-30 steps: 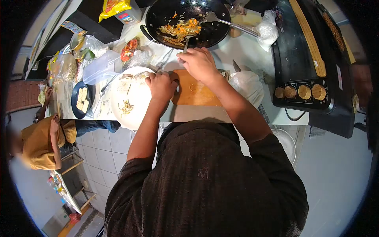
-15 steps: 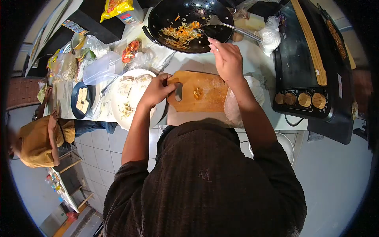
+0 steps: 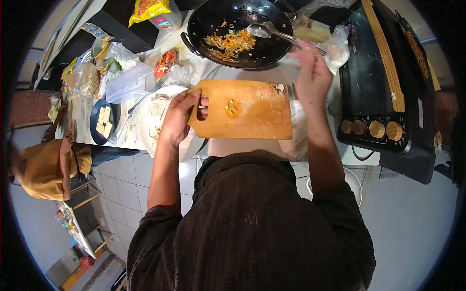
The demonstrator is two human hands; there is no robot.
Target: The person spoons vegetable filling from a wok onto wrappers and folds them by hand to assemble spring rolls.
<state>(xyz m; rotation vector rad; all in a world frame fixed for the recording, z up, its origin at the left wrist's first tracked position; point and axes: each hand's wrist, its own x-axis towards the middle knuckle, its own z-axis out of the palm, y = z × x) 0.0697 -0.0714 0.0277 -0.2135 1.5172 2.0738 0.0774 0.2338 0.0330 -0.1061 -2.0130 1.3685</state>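
My left hand (image 3: pixel 178 114) grips the wooden cutting board (image 3: pixel 262 114) by its handle slot, fingers passing through the hole. The board looks lifted and carries a small heap of chopped yellowish pieces (image 3: pixel 233 108), with a dark bit at its far right corner. My right hand (image 3: pixel 313 72) is to the right of the board, blurred, its fingertips overlapping the handle of a metal ladle (image 3: pixel 259 30). Whether the fingers close on that handle I cannot tell. The ladle's head rests in the black wok (image 3: pixel 208 12), beside shredded orange and pale vegetables (image 3: pixel 230 46).
Left of the board are a white plate (image 3: pixel 148 111) with scraps and a dark plate (image 3: pixel 95 130) of pale blocks. A plastic container (image 3: pixel 128 85) and bags lie further left. At right is a black griddle (image 3: pixel 366 87) with wooden knobs. Another person (image 3: pixel 46 167) stands far left.
The cutting board has come up off the counter and shifted slightly left, with my left hand's fingers now through its slot. My right hand moved right, away from the wok. The ladle has turned.
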